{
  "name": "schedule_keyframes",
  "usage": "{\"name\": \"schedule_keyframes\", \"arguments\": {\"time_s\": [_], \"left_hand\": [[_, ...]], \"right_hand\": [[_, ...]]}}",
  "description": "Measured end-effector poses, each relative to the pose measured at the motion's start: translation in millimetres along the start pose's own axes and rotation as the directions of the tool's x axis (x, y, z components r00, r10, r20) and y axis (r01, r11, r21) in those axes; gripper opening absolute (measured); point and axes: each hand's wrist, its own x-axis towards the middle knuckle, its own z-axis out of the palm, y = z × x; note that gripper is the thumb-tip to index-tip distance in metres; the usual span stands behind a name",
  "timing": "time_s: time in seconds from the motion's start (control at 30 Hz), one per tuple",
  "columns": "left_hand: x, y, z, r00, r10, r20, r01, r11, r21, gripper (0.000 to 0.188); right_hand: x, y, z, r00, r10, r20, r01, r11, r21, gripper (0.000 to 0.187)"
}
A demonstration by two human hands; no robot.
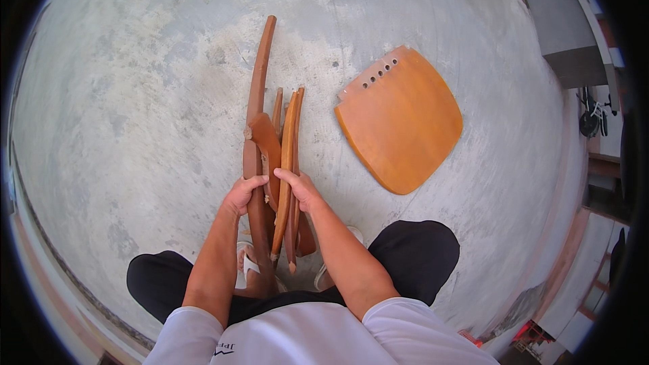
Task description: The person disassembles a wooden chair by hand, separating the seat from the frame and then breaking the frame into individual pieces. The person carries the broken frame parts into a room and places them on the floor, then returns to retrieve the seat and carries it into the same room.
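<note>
Between my feet is a bundle of brown wooden chair parts. On its left side my left hand is closed round a long, slightly bent wooden post, thumb on top. My right hand grips the bundle's right side, its thumb over a slender curved slat of lighter wood. A wide curved wooden piece with a rough, broken-looking end lies between the hands, against the post. Darker slats stand behind the lighter one, partly hidden by it and my right hand.
A rounded orange-brown wooden chair seat lies flat on the grey concrete floor to the right, several dark holes along one edge. My sandalled foot is close beside the bundle. A grey box-like block stands at the far right, near a bicycle.
</note>
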Motion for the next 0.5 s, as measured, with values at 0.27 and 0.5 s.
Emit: {"name": "schedule_keyframes", "arguments": {"time_s": [0.27,0.5], "left_hand": [[-115,107,109,0.983,0.183,0.029,-0.185,0.98,0.071,0.058],[-236,203,231,0.928,0.361,0.097,-0.373,0.909,0.186,0.06]], "right_hand": [[-125,-91,68,0.974,-0.225,-0.026,0.226,0.974,0.026,0.066],[-286,-198,133,0.852,-0.522,-0.039,0.515,0.85,-0.11,0.062]]}}
